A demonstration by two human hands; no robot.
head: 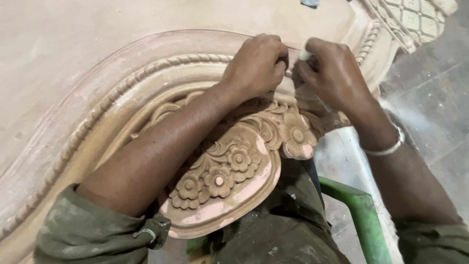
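A large carved wooden panel with rope moulding and flower carvings fills the view. The left hand is fisted against its curved edge; the right hand pinches a small pale piece there.

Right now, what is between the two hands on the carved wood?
In the head view, a small pale piece shows between the left hand and right hand, over the rope-like moulding. What it is cannot be told.
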